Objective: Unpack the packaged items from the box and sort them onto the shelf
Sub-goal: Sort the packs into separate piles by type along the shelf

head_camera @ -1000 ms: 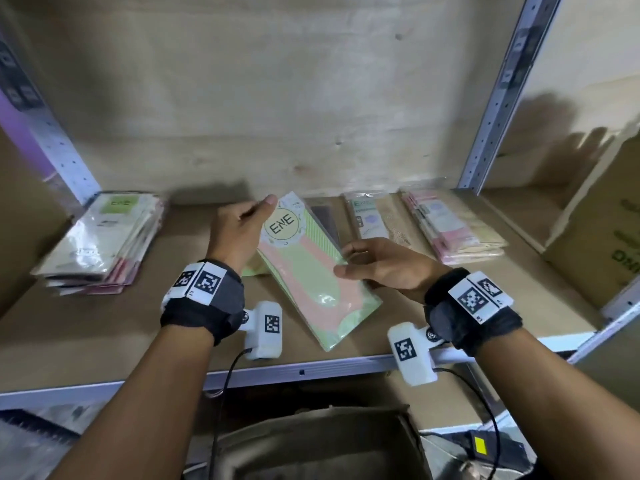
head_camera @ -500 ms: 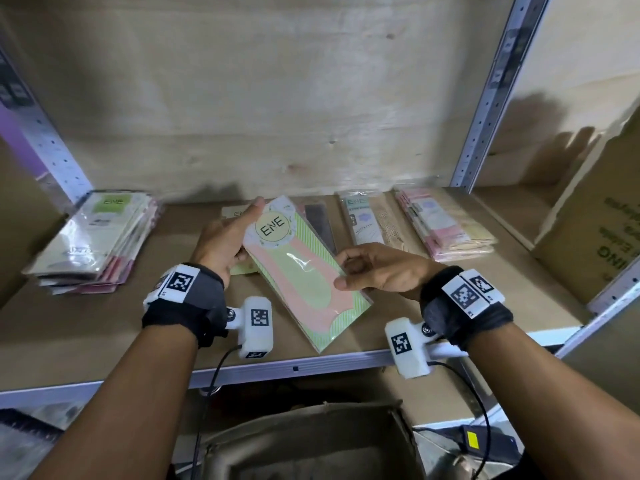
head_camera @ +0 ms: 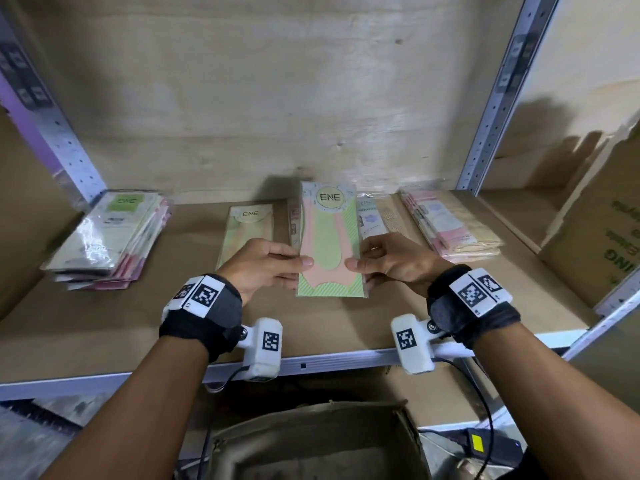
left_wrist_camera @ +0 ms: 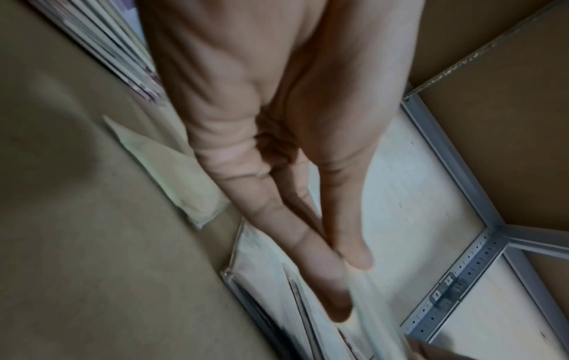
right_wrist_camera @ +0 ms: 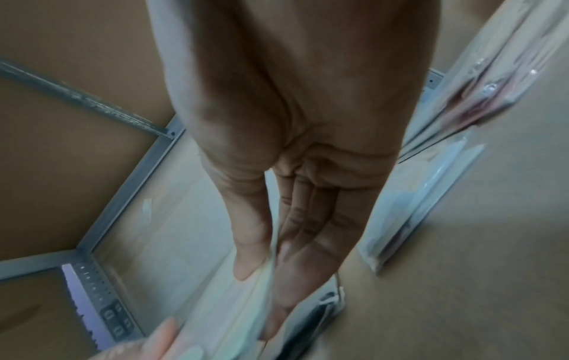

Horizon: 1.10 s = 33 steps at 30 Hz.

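Nearest the camera, the open brown cardboard box (head_camera: 311, 441) is sitting below the shelf edge; its contents are not showing. Just above it, the pale metal front rail of the brown board shelf (head_camera: 104, 327) is running across the view.

Over the shelf, the person's left hand (head_camera: 263, 268) and right hand (head_camera: 394, 261) are both holding one flat clear-plastic packet with a green-and-pink card insert and a round "ENE" label (head_camera: 329, 244). Each hand is pinching a long side edge near the packet's lower end, thumb on top and fingers (left_wrist_camera: 335, 287) underneath; the right wrist view is showing the same thumb-over, fingers (right_wrist_camera: 295, 272) under grip. Holding both edges is likely keeping the floppy packet square to the shelf and label-up, so it can go down straight on a matching pile. The packet is hanging just above the middle packets, whether touching them is unclear.

Beside the left hand, a pale yellow "ENE" packet (head_camera: 247, 230) is lying flat alone. Partly under the held packet, a clear packet with a dark insert is showing at its left edge. To the right, a light blue-labelled packet (head_camera: 372, 220) and a pink-and-beige packet stack (head_camera: 453, 230) are lying. Far left, a bigger stack of green-labelled packets (head_camera: 110, 240) is resting near the upright. The piles look sorted by design.
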Motion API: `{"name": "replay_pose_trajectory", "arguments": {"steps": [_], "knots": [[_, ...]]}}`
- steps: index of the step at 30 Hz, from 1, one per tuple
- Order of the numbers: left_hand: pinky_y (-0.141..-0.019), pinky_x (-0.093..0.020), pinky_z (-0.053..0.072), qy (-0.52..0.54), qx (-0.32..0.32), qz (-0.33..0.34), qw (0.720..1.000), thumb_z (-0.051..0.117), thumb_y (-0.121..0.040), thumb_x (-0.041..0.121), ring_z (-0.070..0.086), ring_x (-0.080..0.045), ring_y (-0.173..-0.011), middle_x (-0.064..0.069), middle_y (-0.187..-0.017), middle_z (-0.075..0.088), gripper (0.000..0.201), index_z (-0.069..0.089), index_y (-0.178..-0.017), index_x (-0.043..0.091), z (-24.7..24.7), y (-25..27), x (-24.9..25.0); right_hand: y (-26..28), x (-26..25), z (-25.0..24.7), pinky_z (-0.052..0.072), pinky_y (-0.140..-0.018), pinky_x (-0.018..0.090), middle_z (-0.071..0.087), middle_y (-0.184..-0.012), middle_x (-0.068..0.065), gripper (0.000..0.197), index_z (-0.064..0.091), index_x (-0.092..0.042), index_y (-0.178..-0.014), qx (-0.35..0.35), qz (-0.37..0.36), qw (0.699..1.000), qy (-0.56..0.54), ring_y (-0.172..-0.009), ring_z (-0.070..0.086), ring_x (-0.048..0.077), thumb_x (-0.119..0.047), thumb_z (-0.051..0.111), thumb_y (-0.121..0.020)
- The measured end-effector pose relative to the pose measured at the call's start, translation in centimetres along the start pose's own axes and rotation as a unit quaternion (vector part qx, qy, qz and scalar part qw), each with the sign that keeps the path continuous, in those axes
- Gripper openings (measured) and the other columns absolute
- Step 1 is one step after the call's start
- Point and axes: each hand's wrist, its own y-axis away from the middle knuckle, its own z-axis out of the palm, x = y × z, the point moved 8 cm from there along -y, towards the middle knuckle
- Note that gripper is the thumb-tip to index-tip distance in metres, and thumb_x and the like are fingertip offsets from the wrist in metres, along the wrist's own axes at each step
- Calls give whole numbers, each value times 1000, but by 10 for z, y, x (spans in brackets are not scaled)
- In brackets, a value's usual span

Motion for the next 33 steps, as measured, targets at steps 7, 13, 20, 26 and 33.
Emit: {"name": "replay_pose_trajectory", "arguments": {"steps": [7,13,20,26,33], "knots": [[-60,-19,57,-7,56,-27,998,79,-82,12,70,-8,-63,-3,-73,76,16,75,-94,3,-12,-3,-9,3,7,4,58,-60,22,73,-77,8,13,63,-4,-90,-23,22,999,-12,-64,70,15,1,74,-83],[-61,-19,58,3,135,7,991,81,-80,11,72,-10,-66,-6,-83,77,24,74,-101,2,-51,-4,2,-24,-20,16,61,-62,28,72,-84,15,29,63,0,-100,48,9,998,35,-63,70,22,4,79,-77],[-62,-20,60,11,283,22,959,78,-83,6,70,-30,-84,-22,-99,72,30,70,-109,-6,-115,-8,-3,-77,-61,65,61,-58,27,71,-83,20,35,60,2,-110,74,9,989,126,-54,67,17,5,76,-79],[-62,-28,59,-60,332,0,941,84,-76,8,65,-21,-58,-22,-85,73,18,75,-88,-3,-147,-18,-24,-107,-59,91,61,-82,40,71,-96,19,34,67,4,-108,79,50,982,162,-85,73,29,1,80,-77],[-79,-51,62,-139,340,-50,929,88,-66,19,74,-36,-76,-16,-75,76,24,70,-50,23,-168,-28,-45,-126,-44,111,60,-80,49,72,-97,24,43,64,5,-110,55,111,974,188,-86,74,36,2,83,-72]]}}
